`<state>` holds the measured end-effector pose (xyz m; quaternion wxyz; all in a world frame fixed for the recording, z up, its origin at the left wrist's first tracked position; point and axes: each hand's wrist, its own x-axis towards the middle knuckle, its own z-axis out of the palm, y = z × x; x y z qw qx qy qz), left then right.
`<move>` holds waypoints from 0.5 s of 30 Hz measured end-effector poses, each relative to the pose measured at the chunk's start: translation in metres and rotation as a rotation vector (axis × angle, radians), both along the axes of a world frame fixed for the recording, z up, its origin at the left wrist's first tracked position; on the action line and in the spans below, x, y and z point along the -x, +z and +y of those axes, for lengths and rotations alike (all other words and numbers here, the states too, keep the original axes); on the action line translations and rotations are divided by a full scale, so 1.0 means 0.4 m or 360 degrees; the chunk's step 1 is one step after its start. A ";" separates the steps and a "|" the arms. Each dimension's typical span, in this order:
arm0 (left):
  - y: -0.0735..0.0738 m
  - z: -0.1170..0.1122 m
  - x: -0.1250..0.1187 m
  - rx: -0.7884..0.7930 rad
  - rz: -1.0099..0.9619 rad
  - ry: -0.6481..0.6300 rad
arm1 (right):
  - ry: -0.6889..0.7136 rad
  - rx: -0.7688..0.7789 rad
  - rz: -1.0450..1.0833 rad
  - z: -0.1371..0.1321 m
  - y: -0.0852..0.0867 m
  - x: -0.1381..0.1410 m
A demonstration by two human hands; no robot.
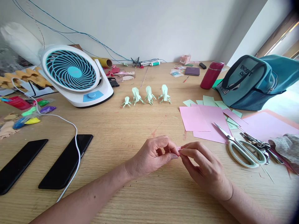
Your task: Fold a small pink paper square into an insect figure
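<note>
My left hand (158, 154) and my right hand (202, 163) meet just above the middle of the table, fingertips pinched together. Between them a small bit of pink paper (179, 148) shows; most of it is hidden by the fingers, so its shape cannot be made out. Beyond the hands, several pale green folded-paper figures (149, 95) stand in a row. To the right lie pink paper sheets (195, 119), with green paper pieces (208, 100) behind them. Scissors (243, 149) with pale handles rest partly open, their tip on the pink paper.
A white fan (76, 73) stands at the back left. Two black phones (63, 163) lie at the left, a white cable (76, 133) crossing one. At the right are a red flask (212, 74), a blue bag (252, 84) and a grey cloth (286, 147).
</note>
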<state>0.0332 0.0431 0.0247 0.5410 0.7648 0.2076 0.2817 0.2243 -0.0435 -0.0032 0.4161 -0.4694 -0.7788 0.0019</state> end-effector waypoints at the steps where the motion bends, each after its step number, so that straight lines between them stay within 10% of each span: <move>1: -0.002 0.001 0.001 -0.0038 -0.0010 0.0001 | -0.0001 0.0000 0.0001 0.000 -0.001 0.000; 15: 0.011 0.025 0.014 -0.0375 0.0056 -0.0127 | -0.0017 0.0038 0.0000 -0.001 -0.009 0.004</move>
